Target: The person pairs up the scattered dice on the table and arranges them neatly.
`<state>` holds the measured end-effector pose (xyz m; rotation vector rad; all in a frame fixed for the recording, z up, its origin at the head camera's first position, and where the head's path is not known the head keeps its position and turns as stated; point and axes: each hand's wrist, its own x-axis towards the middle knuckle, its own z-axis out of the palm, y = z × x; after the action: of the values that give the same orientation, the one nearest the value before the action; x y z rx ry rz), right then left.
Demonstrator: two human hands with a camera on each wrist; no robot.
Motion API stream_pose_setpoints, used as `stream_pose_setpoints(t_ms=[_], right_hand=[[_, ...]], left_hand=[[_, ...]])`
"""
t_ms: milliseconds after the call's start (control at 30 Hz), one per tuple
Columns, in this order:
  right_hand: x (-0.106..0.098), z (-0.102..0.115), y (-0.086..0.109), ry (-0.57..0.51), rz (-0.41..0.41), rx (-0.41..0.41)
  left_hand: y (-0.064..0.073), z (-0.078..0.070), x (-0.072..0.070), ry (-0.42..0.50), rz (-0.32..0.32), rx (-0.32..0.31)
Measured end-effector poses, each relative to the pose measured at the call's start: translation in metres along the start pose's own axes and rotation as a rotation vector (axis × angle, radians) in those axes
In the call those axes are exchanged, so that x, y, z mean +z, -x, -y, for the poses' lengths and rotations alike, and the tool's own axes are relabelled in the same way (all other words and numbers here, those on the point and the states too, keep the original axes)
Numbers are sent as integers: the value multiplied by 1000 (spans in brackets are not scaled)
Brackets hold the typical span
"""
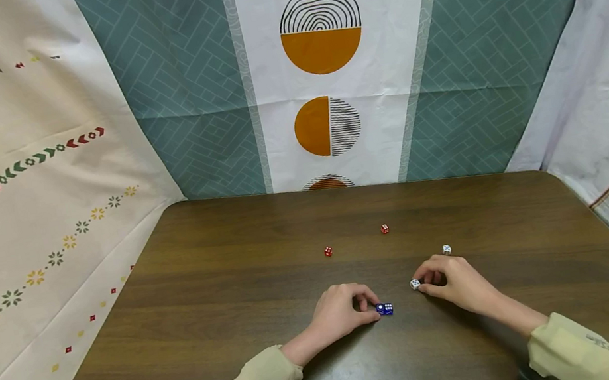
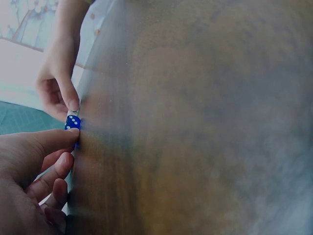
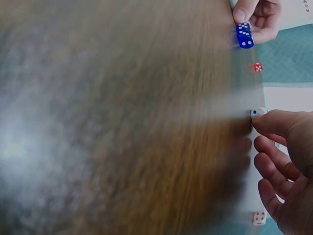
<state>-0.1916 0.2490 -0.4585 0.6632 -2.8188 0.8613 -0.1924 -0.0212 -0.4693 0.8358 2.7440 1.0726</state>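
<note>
Two blue dice (image 1: 385, 309) with white pips sit side by side on the brown table, touching or almost so. Thumb and fingertips of my left hand (image 1: 338, 311) pinch the left one of this pair. To the right, my right hand (image 1: 458, 282) pinches a white die (image 1: 415, 284) between thumb and finger, at or just above the tabletop. A second white die (image 1: 447, 249) lies just beyond the right knuckles; in the right wrist view this white die (image 3: 259, 218) shows red pips. My fingers partly cover both pinched dice.
Farther back on the wooden table (image 1: 219, 258) lie two red dice, a left one (image 1: 328, 251) and a right one (image 1: 385, 229), apart from each other. A patterned cloth (image 1: 191, 88) hangs behind the far edge, with more cloth at both sides.
</note>
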Motion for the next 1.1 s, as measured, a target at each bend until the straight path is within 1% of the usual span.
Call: stream_pose_setpoints(t_ms=[200, 433, 633, 800, 1100], right_hand=[[5, 4, -5, -18, 20, -7], [11, 10, -12, -53, 50, -15], [16, 15, -17, -61, 76, -16], [19, 19, -20, -68, 81, -29], [23, 22, -26, -77, 106, -26]], left_hand=[[0, -1, -1, 10, 4, 1], [0, 0, 0, -5, -2, 9], [0, 0, -1, 1, 5, 3], [0, -1, -1, 1, 7, 0], [0, -2, -2, -9, 3, 11]])
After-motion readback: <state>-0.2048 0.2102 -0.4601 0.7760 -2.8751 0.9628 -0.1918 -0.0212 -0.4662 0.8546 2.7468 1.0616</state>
